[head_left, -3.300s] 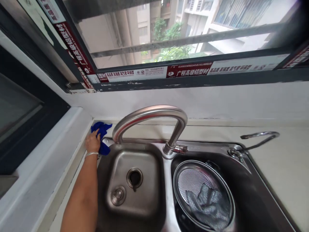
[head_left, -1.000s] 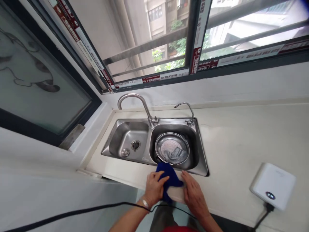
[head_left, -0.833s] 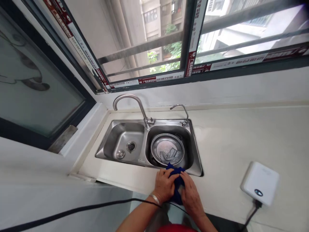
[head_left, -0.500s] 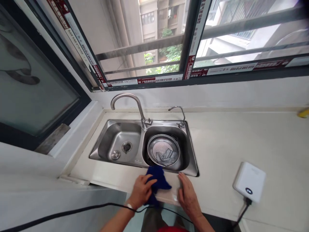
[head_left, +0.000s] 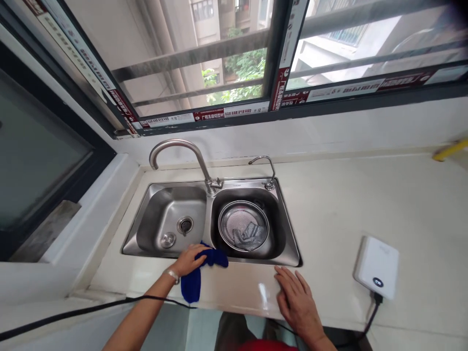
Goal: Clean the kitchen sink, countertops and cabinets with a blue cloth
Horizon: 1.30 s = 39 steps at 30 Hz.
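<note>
Sink holds a pan containing grey cloth.

A round metal strainer is placed in the right bowl of the rectangular steel sink. Partly over the front rim, a limp blue cloth is laid. To the right, a white rectangular box is set.

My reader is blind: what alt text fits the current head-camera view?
A person's left hand holds a blue cloth at the front edge of a double-bowl steel sink, and their right hand rests open on the pale counter. A round metal dish holding a grey cloth sits in the right bowl.
</note>
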### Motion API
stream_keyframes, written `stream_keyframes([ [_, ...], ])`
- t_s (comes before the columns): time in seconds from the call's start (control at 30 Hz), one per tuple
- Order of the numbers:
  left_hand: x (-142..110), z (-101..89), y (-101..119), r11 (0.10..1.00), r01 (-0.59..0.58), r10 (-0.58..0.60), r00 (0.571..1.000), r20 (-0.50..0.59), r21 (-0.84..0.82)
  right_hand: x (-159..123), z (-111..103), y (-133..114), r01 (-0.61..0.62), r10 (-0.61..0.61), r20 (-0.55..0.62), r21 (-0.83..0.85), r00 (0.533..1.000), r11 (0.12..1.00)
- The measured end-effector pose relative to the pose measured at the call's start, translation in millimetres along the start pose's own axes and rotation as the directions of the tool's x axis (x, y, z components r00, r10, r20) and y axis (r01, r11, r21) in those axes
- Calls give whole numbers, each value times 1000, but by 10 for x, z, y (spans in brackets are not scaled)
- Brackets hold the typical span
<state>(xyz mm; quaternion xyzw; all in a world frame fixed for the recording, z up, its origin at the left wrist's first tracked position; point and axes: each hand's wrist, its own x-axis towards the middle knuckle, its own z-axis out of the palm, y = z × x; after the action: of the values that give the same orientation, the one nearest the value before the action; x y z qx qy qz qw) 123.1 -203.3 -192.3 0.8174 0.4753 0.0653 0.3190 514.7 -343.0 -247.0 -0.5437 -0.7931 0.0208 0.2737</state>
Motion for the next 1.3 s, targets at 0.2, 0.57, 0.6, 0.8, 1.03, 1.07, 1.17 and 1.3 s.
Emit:
stream_keyframes([
  [0.2,311,-27,-191,995,-37,37,999,-6,-88,15,19,-12,-15,15,13,-5,1000,1000],
  [0.57,1241,201,-456,970,-49,126,937,-324,236,28,0,-26,-29,29,30,-9,999,1000],
  [0.6,1347,168,-497,971,-56,135,933,-335,234,34,-6,-30,-33,33,32,-7,999,999],
  [0.8,1990,-110,-726,975,-19,120,885,-450,222,92,-29,-53,-59,58,31,30,998,998],
  [1.03,2322,-230,-806,981,-33,124,867,-483,192,157,-50,-80,-145,144,19,64,989,987],
  [1.07,2296,-205,-789,982,-22,113,862,-495,186,158,-47,-84,-154,154,3,71,988,986],
  [1.17,2062,-80,-722,986,14,78,844,-530,166,153,-28,-93,-169,175,-67,88,982,982],
  [1.3,1458,107,-748,990,6,70,853,-517,143,147,-3,-90,-170,180,-113,98,977,981],
])
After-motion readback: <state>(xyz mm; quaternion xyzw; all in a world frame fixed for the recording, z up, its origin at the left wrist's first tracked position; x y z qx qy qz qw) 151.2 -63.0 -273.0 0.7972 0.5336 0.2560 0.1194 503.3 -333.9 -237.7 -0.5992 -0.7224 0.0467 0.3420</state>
